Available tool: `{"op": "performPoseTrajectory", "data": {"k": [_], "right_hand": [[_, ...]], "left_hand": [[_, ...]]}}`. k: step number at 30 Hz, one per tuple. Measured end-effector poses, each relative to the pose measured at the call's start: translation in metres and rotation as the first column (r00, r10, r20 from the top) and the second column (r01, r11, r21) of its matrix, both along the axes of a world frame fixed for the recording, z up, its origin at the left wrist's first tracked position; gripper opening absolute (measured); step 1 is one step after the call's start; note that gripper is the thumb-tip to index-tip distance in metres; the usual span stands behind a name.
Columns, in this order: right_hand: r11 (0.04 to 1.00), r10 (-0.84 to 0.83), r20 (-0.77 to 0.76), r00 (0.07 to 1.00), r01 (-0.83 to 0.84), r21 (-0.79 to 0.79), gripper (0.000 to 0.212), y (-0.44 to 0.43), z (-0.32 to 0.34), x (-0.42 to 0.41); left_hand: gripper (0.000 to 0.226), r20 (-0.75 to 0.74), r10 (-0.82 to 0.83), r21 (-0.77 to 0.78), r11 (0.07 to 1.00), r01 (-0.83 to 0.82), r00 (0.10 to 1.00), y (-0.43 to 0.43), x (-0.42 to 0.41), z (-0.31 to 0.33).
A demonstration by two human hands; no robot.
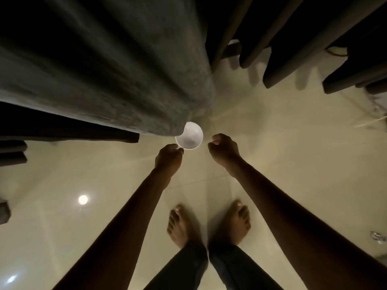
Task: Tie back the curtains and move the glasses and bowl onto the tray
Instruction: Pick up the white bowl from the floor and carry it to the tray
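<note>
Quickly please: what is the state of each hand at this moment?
Left hand: fingers curled at the rim of the bowl; a real grip cannot be told.
Right hand: closed, fingers curled, holding nothing visible.

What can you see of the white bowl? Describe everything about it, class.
The white bowl is small, round and smooth, ceramic or plastic by its look, upright, its opening facing up, apparently empty. It shows over the pale tiled floor; whether it rests there is unclear. Grey fabric covers its far-left rim. The left hand appears to pinch its near rim; the right hand, fingers curled, is apart from it.
</note>
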State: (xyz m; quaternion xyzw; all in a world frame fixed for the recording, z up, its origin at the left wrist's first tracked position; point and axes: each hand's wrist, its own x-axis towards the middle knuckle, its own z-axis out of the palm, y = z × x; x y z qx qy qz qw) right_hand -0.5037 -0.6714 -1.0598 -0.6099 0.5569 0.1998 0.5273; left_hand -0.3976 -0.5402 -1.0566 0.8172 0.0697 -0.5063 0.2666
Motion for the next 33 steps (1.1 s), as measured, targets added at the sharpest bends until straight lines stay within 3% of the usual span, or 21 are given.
{"op": "performPoseTrajectory", "data": {"k": [4, 9, 13, 23, 33], "right_hand": [[0.999, 0.014, 0.03, 0.999, -0.013, -0.031, 0.054, -0.002, -0.056, 0.019], [0.997, 0.072, 0.063, 0.995, -0.072, -0.004, 0.044, 0.001, -0.088, 0.026], [0.999, -0.01, 0.07, 0.997, 0.007, 0.044, 0.042, 0.013, -0.068, 0.019], [0.988, -0.156, 0.092, 0.984, 0.153, 0.034, 0.034, 0.016, 0.086, -0.016], [0.934, -0.356, 0.214, 0.91, 0.354, 0.05, 0.024, 0.009, 0.309, -0.024]], "left_hand": [[0.054, 0.054, -0.126, 0.063, 0.991, 0.122, 0.991, -0.012, 0.016, -0.057], [0.053, 0.009, 0.008, -0.027, 1.0, -0.008, 1.0, -0.017, 0.018, -0.09], [0.046, -0.012, 0.063, -0.031, 0.998, -0.063, 0.998, -0.011, 0.01, -0.074], [0.041, -0.072, 0.143, -0.086, 0.985, -0.149, 0.987, -0.007, -0.009, 0.087], [0.037, -0.048, 0.22, -0.226, 0.948, -0.225, 0.974, -0.005, -0.016, 0.308]]}}
